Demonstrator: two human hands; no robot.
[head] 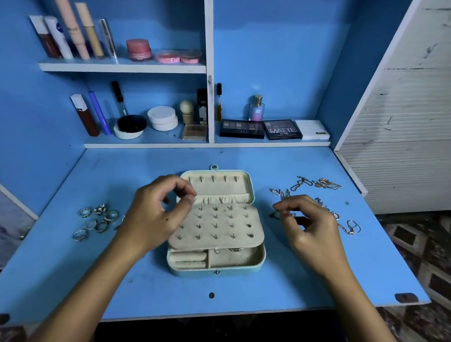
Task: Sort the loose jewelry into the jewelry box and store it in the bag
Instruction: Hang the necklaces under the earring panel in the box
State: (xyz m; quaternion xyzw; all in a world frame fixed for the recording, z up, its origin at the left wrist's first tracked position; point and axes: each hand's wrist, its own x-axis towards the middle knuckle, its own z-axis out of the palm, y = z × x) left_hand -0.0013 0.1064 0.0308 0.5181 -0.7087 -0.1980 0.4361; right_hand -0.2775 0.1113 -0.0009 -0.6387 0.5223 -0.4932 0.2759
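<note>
- Pale-blue leatherette jewelry box (216,270) sits open at the middle of the blue tabletop (250,294), lid back, with its cream felt earring panel (216,228) folded down over the tray.
- Left hand (154,220) hovers at the panel's upper left corner, thumb and forefinger drawn close together; whether this grip holds a stud is too small to tell.
- Right hand (309,226) is just right of the box, its grip narrowed to a pinch at the fingertips on what looks like a small earring; I judge it holds one, though the piece is tiny.
- Step in hand, as I read it: seating earrings on the panel. The next move calls for lining a thin post up with one small hole while the other hand steadies the panel or fits a backing.
- Loose silver rings (96,221) lie in a cluster well left of the box: about seven, as near as I can count.
- Tangled silver and gold chains (315,183) lie to the right, running down to a silver pendant piece (351,227); the count is unclear, perhaps four or five.
- Panel holes run in four rows of roughly five; the lid shows five hooks, all bare.
- One or two small rings already sit in the box's lower right compartment (236,257).
- No bag is in view, so storing is not yet near.
</note>
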